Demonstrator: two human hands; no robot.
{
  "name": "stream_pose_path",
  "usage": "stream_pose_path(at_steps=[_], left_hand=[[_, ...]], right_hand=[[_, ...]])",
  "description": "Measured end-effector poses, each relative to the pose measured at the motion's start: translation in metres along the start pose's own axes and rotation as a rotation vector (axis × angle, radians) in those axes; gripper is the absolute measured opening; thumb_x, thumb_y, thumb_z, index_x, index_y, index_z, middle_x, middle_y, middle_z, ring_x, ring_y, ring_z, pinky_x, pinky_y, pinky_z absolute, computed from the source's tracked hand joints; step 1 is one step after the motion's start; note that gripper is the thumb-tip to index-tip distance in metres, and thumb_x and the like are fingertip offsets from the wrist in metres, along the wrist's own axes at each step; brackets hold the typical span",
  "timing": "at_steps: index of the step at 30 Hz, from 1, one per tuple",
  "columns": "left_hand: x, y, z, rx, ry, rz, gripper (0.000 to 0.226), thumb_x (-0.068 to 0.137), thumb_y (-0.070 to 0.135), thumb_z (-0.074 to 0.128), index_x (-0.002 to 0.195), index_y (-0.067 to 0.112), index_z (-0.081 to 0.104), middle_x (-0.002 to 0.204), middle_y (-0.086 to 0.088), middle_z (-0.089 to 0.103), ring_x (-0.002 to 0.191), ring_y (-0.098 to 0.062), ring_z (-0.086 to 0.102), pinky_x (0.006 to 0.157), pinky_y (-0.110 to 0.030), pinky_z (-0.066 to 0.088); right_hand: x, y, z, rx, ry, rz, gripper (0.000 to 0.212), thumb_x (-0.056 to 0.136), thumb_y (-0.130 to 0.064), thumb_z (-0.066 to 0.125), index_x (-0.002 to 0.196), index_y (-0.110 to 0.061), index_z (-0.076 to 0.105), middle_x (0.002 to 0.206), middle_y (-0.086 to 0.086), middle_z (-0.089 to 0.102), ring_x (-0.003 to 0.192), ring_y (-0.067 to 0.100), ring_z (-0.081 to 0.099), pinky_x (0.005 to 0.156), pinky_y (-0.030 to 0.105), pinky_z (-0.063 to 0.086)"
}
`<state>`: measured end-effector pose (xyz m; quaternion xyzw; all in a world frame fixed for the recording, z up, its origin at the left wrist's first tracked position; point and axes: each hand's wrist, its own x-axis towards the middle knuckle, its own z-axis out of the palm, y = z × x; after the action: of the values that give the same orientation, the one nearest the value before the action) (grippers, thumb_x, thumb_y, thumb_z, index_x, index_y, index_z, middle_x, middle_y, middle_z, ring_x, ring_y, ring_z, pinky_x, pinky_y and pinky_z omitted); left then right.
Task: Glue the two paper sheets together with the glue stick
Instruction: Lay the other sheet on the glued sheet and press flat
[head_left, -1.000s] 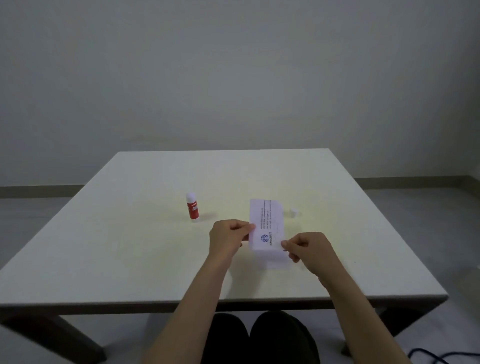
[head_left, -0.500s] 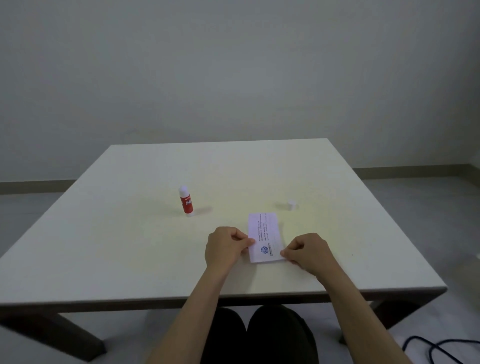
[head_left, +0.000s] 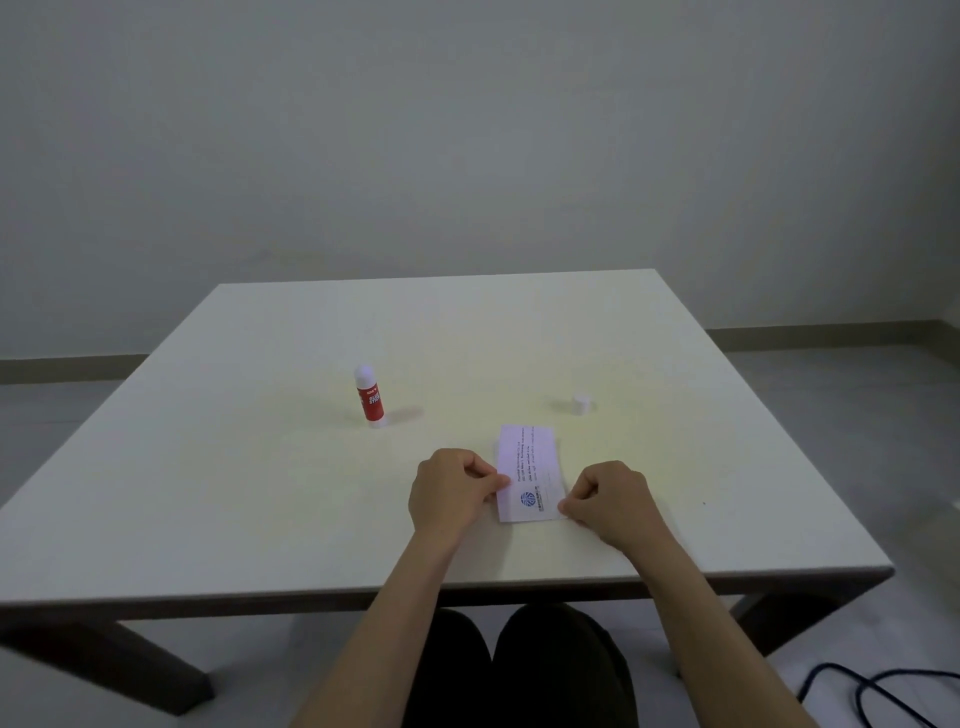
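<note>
Paper (head_left: 530, 470) flat on table (head_left: 260, 467), pinched by both hands.

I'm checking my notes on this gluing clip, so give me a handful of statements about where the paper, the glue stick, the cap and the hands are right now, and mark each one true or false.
1. The glue stick stands upright on the table. True.
2. The right hand is holding the glue stick. False: it pinches the near right corner of the paper; the glue stick stands apart, untouched.
3. The paper lies on the table with its printed side up. True.
4. The white cap is on the glue stick. False: it sits by itself on the table, beyond the paper.
5. The left hand grips the paper's left edge. True.
</note>
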<state>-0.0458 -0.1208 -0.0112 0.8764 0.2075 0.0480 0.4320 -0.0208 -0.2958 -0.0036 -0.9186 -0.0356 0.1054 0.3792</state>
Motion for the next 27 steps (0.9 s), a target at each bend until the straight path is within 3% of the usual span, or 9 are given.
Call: stream_pose_path(at_steps=[3,9,12,14,15,17,20,24,27], left_hand=[[-0.001,0.0,0.002,0.034,0.026,0.016,0.019,0.069,0.031,0.079,0.058,0.026,0.064,0.063,0.016,0.063,0.067,-0.009,0.061,0.052,-0.022,0.039],[0.0,-0.005,0.007,0.086,0.09,0.065,0.027,0.067,0.031,0.08,0.066,0.025,0.054,0.069,0.012,0.058,0.071,-0.014,0.059,0.054,-0.025,0.037],[0.003,-0.007,0.007,0.124,0.075,0.168,0.031,0.068,0.03,0.079,0.089,0.023,0.057,0.086,0.007,0.057,0.077,-0.015,0.056,0.061,-0.027,0.043],[0.008,-0.01,0.003,0.163,0.023,0.277,0.044,0.075,0.032,0.074,0.115,0.027,0.058,0.113,0.005,0.056,0.096,-0.015,0.059,0.081,-0.034,0.048],[0.011,-0.012,-0.001,0.188,-0.023,0.347,0.051,0.081,0.034,0.068,0.128,0.027,0.053,0.128,0.004,0.052,0.113,-0.015,0.055,0.094,-0.037,0.045],[0.017,-0.014,-0.008,0.303,-0.172,0.49,0.059,0.091,0.043,0.052,0.145,0.029,0.034,0.154,0.007,0.032,0.142,-0.014,0.028,0.114,-0.042,0.026],[0.022,-0.016,-0.009,0.585,-0.424,0.542,0.07,0.094,0.054,0.034,0.151,0.028,0.003,0.161,0.013,-0.005,0.148,-0.015,-0.014,0.118,-0.048,-0.011],[0.022,-0.017,-0.004,0.731,-0.498,0.534,0.075,0.093,0.058,0.027,0.151,0.025,-0.007,0.161,0.011,-0.012,0.147,-0.018,-0.019,0.117,-0.051,-0.015],[0.022,-0.018,-0.005,0.749,-0.491,0.549,0.076,0.093,0.059,0.028,0.151,0.024,-0.005,0.161,0.01,-0.01,0.148,-0.018,-0.016,0.117,-0.053,-0.012]], right_hand=[[0.002,-0.002,0.003,-0.085,-0.002,-0.003,0.034,0.072,-0.004,0.064,0.048,-0.015,0.042,0.058,-0.001,0.053,0.05,0.008,0.045,0.044,0.021,0.034],[0.005,-0.003,0.001,-0.141,-0.036,0.0,0.035,0.074,-0.009,0.066,0.051,-0.017,0.04,0.063,-0.002,0.051,0.06,0.013,0.047,0.045,0.02,0.032],[0.005,-0.003,0.0,-0.148,-0.04,0.004,0.036,0.074,-0.009,0.066,0.051,-0.017,0.04,0.062,-0.003,0.051,0.064,0.016,0.049,0.046,0.02,0.033],[0.006,-0.003,0.0,-0.153,-0.047,0.003,0.036,0.074,-0.008,0.065,0.05,-0.017,0.04,0.062,0.0,0.052,0.065,0.018,0.05,0.046,0.02,0.034],[0.006,-0.003,0.0,-0.153,-0.047,0.005,0.035,0.074,-0.008,0.065,0.05,-0.017,0.041,0.065,0.001,0.054,0.066,0.018,0.051,0.046,0.02,0.035],[0.007,-0.003,0.0,-0.159,-0.042,-0.002,0.034,0.074,-0.009,0.065,0.051,-0.017,0.041,0.07,0.002,0.056,0.069,0.018,0.052,0.047,0.02,0.035],[0.009,-0.001,0.001,-0.17,-0.027,-0.015,0.033,0.074,-0.01,0.065,0.052,-0.018,0.042,0.071,0.001,0.056,0.07,0.017,0.052,0.048,0.02,0.035],[0.009,0.0,0.0,-0.167,-0.037,-0.017,0.033,0.074,-0.011,0.068,0.052,-0.018,0.043,0.067,-0.003,0.054,0.071,0.016,0.053,0.051,0.021,0.037],[0.003,0.001,0.003,-0.139,0.12,-0.07,0.015,0.08,-0.023,0.069,0.071,-0.017,0.058,0.081,-0.002,0.059,0.083,0.018,0.056,0.066,0.027,0.043]])
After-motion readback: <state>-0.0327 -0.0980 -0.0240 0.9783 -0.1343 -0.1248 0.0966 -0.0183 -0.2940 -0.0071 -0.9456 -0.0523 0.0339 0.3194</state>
